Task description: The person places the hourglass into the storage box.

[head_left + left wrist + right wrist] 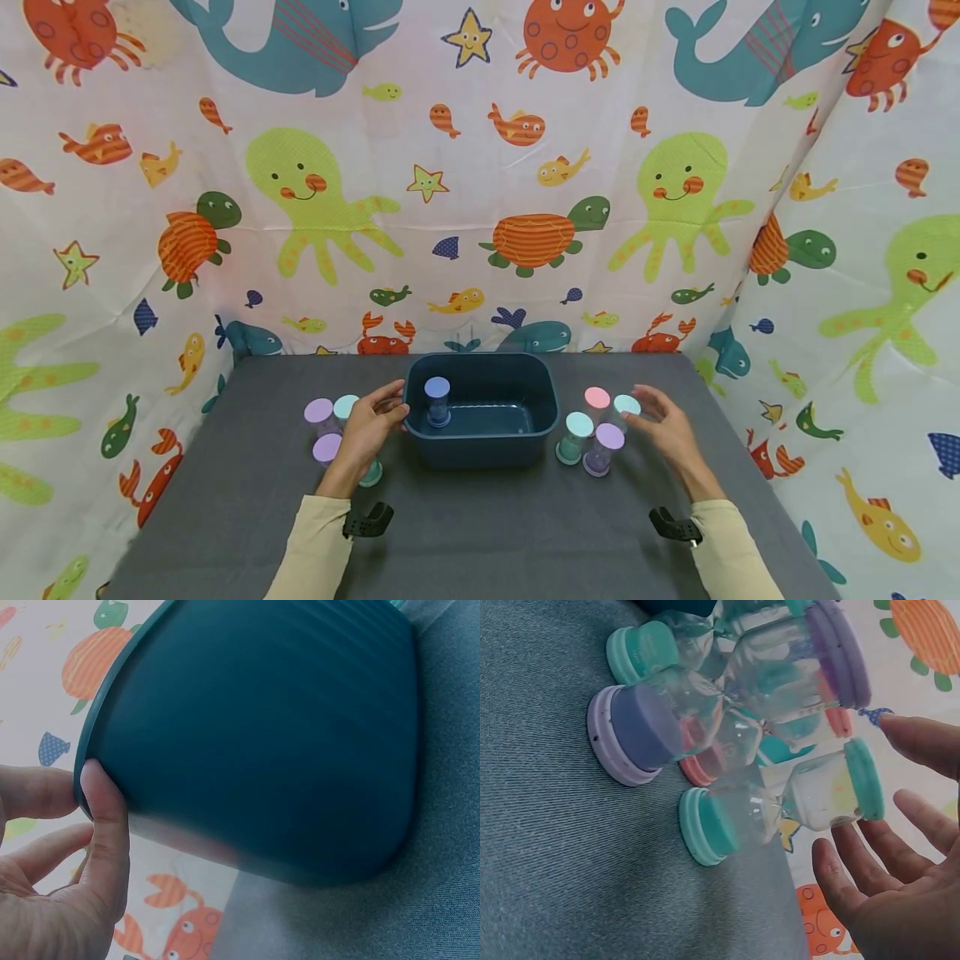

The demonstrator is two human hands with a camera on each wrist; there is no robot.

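Observation:
A dark teal bin (pixel 480 454) stands mid-table, with a blue-capped hourglass (pixel 437 402) upright inside near its left end. My left hand (pixel 369 429) pinches the bin's left rim; in the left wrist view the thumb (pixel 105 795) lies against the outer wall. To the right of the bin, my right hand (pixel 666 429) reaches around a teal-capped hourglass (pixel 866 780), fingers spread and fingertips right at its upper end. Close beside that one stand a purple-capped hourglass (pixel 603 446), a pink-capped hourglass (pixel 597 402) and another teal-capped hourglass (pixel 576 433).
Left of the bin, partly behind my left hand, are more hourglasses, including a purple-capped one (pixel 318 412) and a teal-capped one (pixel 345 406). A grey cloth (pixel 510 533) covers the table. A sea-animal-print curtain (pixel 480 275) hangs behind and at both sides.

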